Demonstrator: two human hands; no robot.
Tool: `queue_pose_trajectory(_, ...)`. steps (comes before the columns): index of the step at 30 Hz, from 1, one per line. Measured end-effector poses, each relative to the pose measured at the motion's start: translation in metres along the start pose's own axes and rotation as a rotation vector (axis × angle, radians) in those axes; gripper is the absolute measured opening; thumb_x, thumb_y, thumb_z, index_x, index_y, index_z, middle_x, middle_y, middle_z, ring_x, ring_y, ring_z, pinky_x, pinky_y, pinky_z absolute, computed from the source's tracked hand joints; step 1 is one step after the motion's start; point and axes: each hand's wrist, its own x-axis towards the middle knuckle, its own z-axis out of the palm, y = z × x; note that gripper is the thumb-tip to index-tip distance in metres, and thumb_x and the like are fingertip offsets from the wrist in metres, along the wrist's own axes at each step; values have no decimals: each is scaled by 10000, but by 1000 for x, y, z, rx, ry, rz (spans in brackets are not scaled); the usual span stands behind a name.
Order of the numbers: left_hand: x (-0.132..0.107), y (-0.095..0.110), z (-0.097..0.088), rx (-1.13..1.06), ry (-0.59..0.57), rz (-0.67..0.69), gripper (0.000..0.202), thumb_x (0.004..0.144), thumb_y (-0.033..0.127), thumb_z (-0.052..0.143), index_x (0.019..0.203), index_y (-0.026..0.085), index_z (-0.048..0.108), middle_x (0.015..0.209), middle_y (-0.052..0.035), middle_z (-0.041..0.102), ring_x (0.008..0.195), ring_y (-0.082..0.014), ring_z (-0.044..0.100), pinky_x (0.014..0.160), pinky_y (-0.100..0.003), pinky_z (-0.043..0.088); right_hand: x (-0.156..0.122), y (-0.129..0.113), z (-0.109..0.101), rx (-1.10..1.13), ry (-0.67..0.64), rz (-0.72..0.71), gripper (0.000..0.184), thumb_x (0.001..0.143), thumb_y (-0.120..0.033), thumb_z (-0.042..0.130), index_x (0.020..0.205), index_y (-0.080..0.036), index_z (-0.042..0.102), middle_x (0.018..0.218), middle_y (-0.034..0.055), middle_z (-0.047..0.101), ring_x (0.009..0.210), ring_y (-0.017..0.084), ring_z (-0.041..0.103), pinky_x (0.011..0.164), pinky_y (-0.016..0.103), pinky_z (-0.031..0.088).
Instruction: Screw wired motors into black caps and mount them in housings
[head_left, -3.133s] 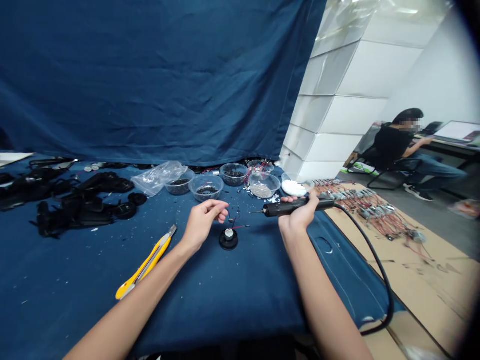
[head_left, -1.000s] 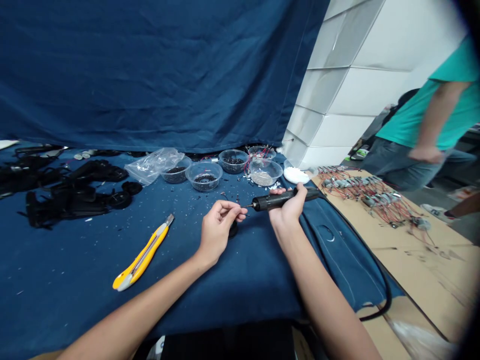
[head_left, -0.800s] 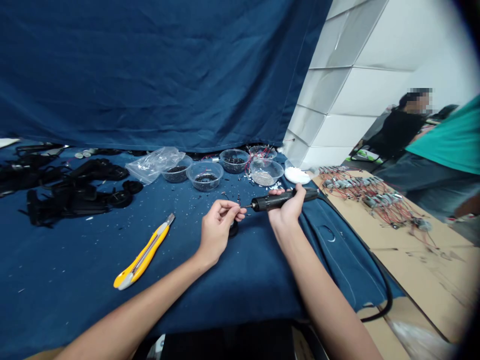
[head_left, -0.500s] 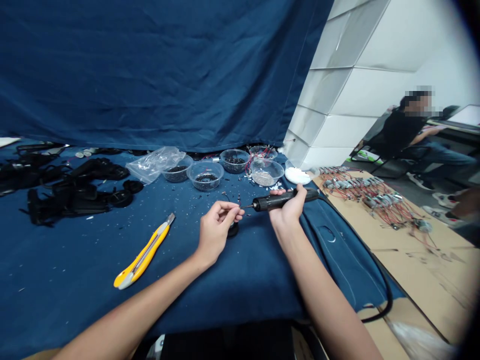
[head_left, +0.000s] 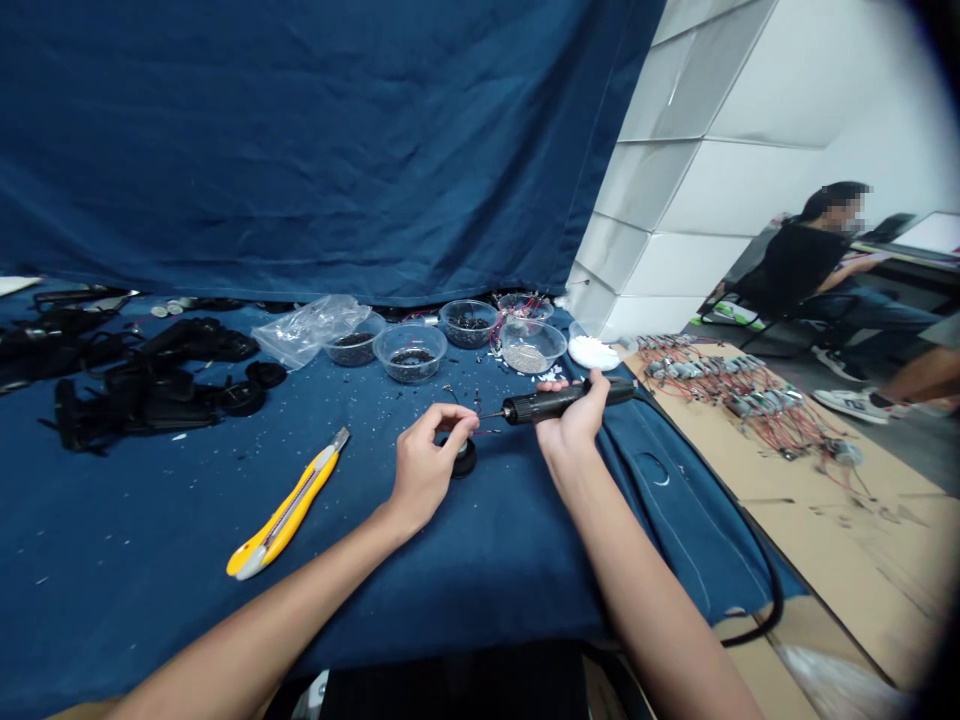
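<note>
My right hand [head_left: 574, 425] grips a black corded electric screwdriver [head_left: 555, 402], held level with its bit pointing left. My left hand [head_left: 424, 462] is curled, its fingertips pinched just above a small round black part [head_left: 465, 460] that lies on the blue cloth. What the fingertips pinch is too small to make out. Thin red wires run from the black part toward the bit's tip. The screwdriver's cable [head_left: 757, 560] loops off to the right and down.
A yellow utility knife [head_left: 289, 510] lies left of my left hand. Several clear bowls [head_left: 411, 352] of small parts and a plastic bag [head_left: 311, 328] stand behind. Black parts [head_left: 150, 385] are heaped at left. Wired motors [head_left: 739, 398] lie on cardboard at right. A seated person [head_left: 810, 265] is far right.
My left hand has dropped slightly toward the round black part and moved a little left of the bit. The person in the green shirt has walked out of view at right.
</note>
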Motion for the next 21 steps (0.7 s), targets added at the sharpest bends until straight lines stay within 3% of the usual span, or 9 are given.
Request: queue_pose_trajectory(21,-3,-1,4,138,32,111,169,931,340,531,909,200,624,822,-5,695,791,-147,649,760,-239,444,0,3,-2,0,25,27,250,844,-338,539,711,-195,383,553,-79,400,442,53,415,416,169,461)
